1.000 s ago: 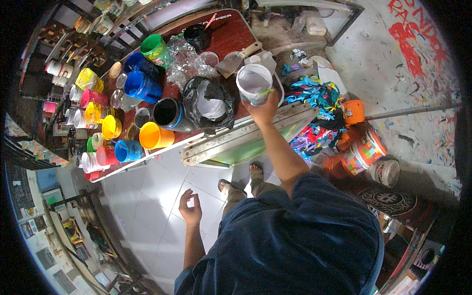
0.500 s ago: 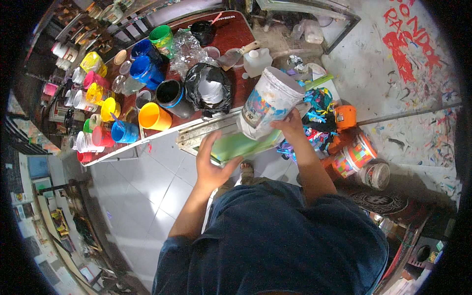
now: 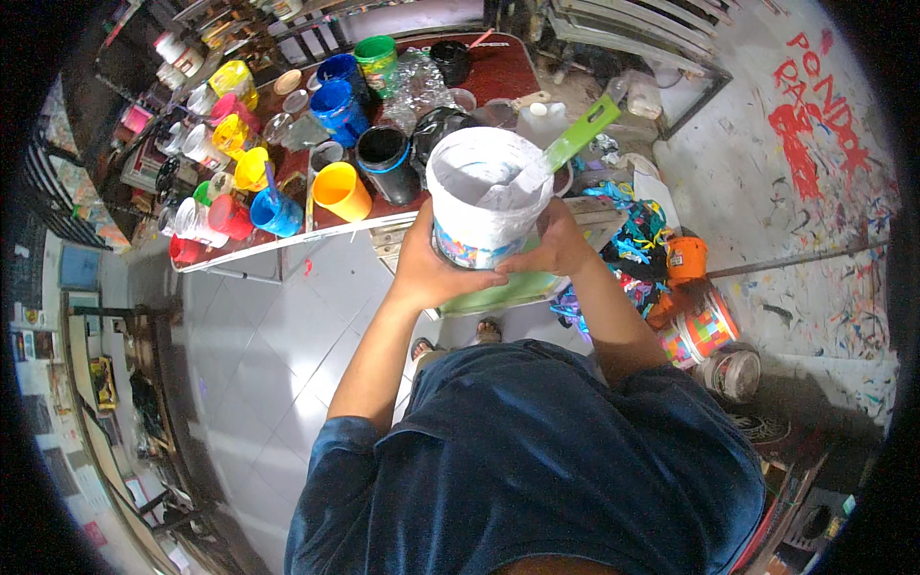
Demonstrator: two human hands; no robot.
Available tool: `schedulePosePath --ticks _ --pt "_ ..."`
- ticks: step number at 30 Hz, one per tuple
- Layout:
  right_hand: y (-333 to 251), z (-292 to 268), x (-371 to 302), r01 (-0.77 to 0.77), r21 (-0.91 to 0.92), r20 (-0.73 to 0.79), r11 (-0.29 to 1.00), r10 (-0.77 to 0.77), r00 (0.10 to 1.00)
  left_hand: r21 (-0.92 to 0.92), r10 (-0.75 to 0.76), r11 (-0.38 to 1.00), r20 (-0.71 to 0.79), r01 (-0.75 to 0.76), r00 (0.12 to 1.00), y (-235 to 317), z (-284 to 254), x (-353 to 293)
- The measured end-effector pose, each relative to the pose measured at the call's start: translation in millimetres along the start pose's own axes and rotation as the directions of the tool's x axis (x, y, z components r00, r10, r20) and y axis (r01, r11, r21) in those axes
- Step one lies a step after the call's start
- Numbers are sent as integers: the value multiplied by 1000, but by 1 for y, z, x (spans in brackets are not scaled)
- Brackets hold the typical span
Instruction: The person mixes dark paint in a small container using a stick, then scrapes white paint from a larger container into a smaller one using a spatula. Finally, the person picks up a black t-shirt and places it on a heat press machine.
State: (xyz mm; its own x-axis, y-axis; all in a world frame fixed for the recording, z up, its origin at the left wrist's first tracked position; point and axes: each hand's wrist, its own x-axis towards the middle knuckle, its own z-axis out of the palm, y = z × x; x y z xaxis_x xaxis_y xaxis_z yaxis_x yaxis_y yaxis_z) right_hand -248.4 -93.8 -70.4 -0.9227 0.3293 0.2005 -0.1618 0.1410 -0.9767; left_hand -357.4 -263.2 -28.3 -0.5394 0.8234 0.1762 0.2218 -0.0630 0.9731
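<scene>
White bucket, mouth upward, held in front of the person over the near edge of the tabletop. Both hands are clamped on it: the left hand on its left side, the right hand on its right. Within, the walls are coated pale grey-white; a spatula with a green handle leans in it, the handle projecting past the rim to the upper right. How deep the contents lie cannot be told from here.

Standing to the left are an orange-yellow pail, a black bucket with a dark interior of unclear content, a blue bucket, a green bucket and a small blue pail with a stick-like tool upright in it.

Partly hidden: a black plastic bag, covered in part by the white bucket; a whitish jug, cut across by bucket and spatula; the far fingers, behind the bucket wall. Small jars at far left are too crowded to separate.

Surroundings: the tabletop is dark red with a pale edge; a frame with a green panel lies below the bucket. Pale tiles cover the floor; coloured rags are heaped at right, near a paint-marked wall.
</scene>
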Motion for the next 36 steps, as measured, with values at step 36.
schedulePosePath --ticks 36 --pt "-219 156 49 698 -484 511 527 -478 715 828 762 485 -244 -280 600 -27 -205 -69"
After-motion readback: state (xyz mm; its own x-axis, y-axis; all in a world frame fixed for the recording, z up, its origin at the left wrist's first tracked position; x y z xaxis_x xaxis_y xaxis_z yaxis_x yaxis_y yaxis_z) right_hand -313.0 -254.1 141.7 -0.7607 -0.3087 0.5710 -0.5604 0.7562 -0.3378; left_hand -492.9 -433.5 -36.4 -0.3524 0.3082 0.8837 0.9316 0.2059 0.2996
